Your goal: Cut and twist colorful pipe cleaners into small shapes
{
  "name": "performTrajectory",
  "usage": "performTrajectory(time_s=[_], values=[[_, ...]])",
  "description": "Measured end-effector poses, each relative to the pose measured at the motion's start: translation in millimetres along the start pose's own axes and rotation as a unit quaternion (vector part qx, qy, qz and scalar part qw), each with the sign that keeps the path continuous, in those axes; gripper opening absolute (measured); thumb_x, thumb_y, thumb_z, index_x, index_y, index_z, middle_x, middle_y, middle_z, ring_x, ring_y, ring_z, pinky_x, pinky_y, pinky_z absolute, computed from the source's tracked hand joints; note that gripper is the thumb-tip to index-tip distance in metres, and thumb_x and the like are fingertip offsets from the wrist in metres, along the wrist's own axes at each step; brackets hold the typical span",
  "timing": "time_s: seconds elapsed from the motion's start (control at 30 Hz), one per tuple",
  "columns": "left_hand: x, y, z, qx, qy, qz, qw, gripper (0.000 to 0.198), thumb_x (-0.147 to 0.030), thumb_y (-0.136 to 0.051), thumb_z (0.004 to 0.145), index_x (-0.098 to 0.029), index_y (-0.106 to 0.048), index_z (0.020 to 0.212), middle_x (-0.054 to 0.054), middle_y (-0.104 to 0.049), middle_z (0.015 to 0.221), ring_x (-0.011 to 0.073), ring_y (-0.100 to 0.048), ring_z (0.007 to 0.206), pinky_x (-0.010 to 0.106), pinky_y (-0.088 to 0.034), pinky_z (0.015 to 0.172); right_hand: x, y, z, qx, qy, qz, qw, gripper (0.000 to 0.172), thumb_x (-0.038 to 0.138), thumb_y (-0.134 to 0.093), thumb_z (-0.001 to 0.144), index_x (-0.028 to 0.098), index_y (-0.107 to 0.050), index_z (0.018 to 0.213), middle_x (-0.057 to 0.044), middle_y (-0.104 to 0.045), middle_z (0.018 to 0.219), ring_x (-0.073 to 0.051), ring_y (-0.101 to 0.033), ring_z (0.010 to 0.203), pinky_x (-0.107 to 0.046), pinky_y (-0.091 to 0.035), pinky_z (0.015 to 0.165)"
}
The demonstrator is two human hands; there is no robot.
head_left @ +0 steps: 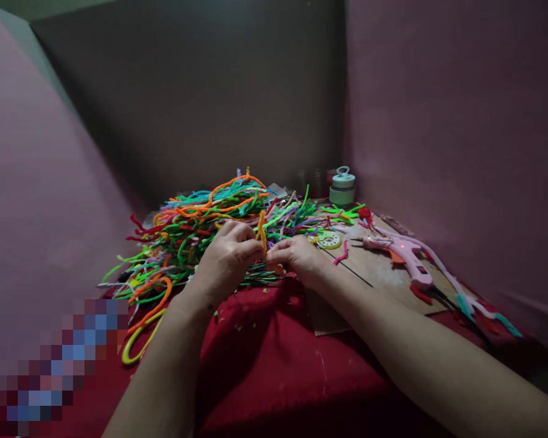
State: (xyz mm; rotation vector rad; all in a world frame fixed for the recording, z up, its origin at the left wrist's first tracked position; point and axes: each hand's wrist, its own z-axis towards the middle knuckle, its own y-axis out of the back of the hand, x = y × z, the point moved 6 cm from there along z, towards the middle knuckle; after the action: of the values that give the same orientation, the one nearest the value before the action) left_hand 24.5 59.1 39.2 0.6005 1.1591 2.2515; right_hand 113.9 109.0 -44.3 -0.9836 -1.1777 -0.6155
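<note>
An orange-yellow pipe cleaner [262, 226] stands upright between my two hands, its upper part showing above the fingers. My left hand [231, 252] pinches it from the left, fingers closed. From the right, my right hand [296, 258] pinches at its lower part, thumb and fingertips together. Just behind the hands spreads a large heap of pipe cleaners [196, 222] in many colours. Below the fingers lies a bunch of dark green stems [262, 275]. The lower end of the held piece is partly hidden by my fingers.
A pink glue gun [408, 252] with a small red light lies on a brown board [379, 277] at the right. Near it are a pale yellow disc with holes [329, 239] and a mint-green lidded container [342, 187]. Red cloth [274, 359] covers the table; walls stand close around.
</note>
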Motion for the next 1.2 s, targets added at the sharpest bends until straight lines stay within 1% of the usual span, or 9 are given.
performTrajectory(time_s=[0.23, 0.4, 0.5, 0.6, 0.7, 0.8, 0.9, 1.07, 1.2], values=[[-7, -3.5, -6, 0.083, 0.047, 0.063, 0.993, 0.021, -0.024, -0.050, 0.077, -0.020, -0.062, 0.061, 0.003, -0.057, 0.064, 0.0141, -0.047, 0.059, 0.026, -0.030, 0.057, 6, 0, -3, -0.030, 0.037, -0.166, 0.985, 0.005, 0.012, -0.059, 0.053, 0.015, -0.062, 0.050, 0.004, -0.050, 0.042, -0.008, -0.039, 0.042, -0.023, -0.028, 0.045], [11, -10.2, -11, 0.099, 0.210, -0.124, 0.965, 0.012, -0.023, -0.056, 0.067, -0.019, -0.066, 0.061, 0.001, -0.056, 0.055, 0.0113, -0.044, 0.049, 0.022, -0.028, 0.048, 21, -9, -13, -0.052, 0.194, -0.341, 0.918, 0.012, 0.015, -0.056, 0.066, 0.017, -0.066, 0.059, 0.000, -0.059, 0.055, -0.012, -0.048, 0.054, -0.024, -0.032, 0.054], [26, -19.3, -19, 0.104, 0.331, -0.314, 0.884, 0.010, -0.023, -0.059, 0.062, -0.016, -0.065, 0.056, -0.002, -0.048, 0.046, 0.0087, -0.038, 0.042, 0.021, -0.025, 0.042, 31, -18, -25, -0.066, 0.279, -0.411, 0.865, 0.015, 0.014, -0.053, 0.072, 0.018, -0.066, 0.066, -0.003, -0.063, 0.066, -0.014, -0.052, 0.062, -0.025, -0.035, 0.060], [32, -35.3, -27, 0.111, 0.405, -0.504, 0.754, 0.012, -0.020, -0.060, 0.058, -0.015, -0.057, 0.048, -0.004, -0.041, 0.040, 0.0060, -0.032, 0.037, 0.020, -0.021, 0.037, 38, -25, -35, -0.075, 0.344, -0.459, 0.816, 0.016, 0.013, -0.050, 0.075, 0.017, -0.063, 0.066, -0.005, -0.062, 0.068, -0.014, -0.052, 0.066, -0.026, -0.035, 0.063], [27, -52.5, -29, 0.127, 0.419, -0.641, 0.630, 0.023, -0.021, -0.059, 0.055, -0.016, -0.044, 0.039, -0.005, -0.032, 0.035, 0.0039, -0.024, 0.032, 0.020, -0.017, 0.034, 43, -30, -42, -0.082, 0.403, -0.508, 0.757, 0.019, 0.014, -0.047, 0.079, 0.017, -0.060, 0.065, -0.005, -0.059, 0.066, -0.015, -0.050, 0.067, -0.028, -0.035, 0.065], [21, -60.9, -27, 0.144, 0.405, -0.682, 0.591, 0.029, -0.027, -0.057, 0.057, -0.018, -0.038, 0.038, -0.006, -0.026, 0.033, 0.0043, -0.021, 0.030, 0.021, -0.020, 0.034, 45, -29, -44, -0.093, 0.434, -0.532, 0.721, 0.022, 0.016, -0.045, 0.081, 0.017, -0.059, 0.065, -0.007, -0.059, 0.068, -0.016, -0.049, 0.068, -0.029, -0.035, 0.067], [23, -51.7, -25, 0.108, 0.395, -0.665, 0.625, 0.024, -0.028, -0.061, 0.061, -0.015, -0.047, 0.046, -0.006, -0.033, 0.039, 0.0045, -0.028, 0.035, 0.020, -0.024, 0.037, 50, -25, -43, -0.102, 0.427, -0.482, 0.758, 0.019, 0.014, -0.047, 0.080, 0.017, -0.060, 0.066, -0.006, -0.060, 0.068, -0.015, -0.050, 0.068, -0.028, -0.036, 0.067], [32, 0.5, -19, -0.064, 0.313, -0.520, 0.792, 0.011, -0.024, -0.067, 0.068, -0.018, -0.064, 0.076, -0.001, -0.055, 0.070, 0.0078, -0.048, 0.059, 0.018, -0.038, 0.053, 50, -14, -33, -0.087, 0.310, -0.263, 0.909, 0.009, 0.017, -0.057, 0.073, 0.016, -0.065, 0.070, -0.003, -0.062, 0.068, -0.013, -0.054, 0.066, -0.025, -0.039, 0.064], [16, 19.4, -8, -0.047, 0.170, -0.400, 0.900, 0.010, -0.025, -0.065, 0.071, -0.019, -0.068, 0.079, 0.005, -0.056, 0.089, 0.0165, -0.053, 0.085, 0.027, -0.042, 0.076, 34, -12, -20, -0.016, 0.166, -0.086, 0.982, 0.008, 0.022, -0.062, 0.067, 0.015, -0.066, 0.067, 0.001, -0.059, 0.060, -0.010, -0.048, 0.056, -0.024, -0.037, 0.057]])
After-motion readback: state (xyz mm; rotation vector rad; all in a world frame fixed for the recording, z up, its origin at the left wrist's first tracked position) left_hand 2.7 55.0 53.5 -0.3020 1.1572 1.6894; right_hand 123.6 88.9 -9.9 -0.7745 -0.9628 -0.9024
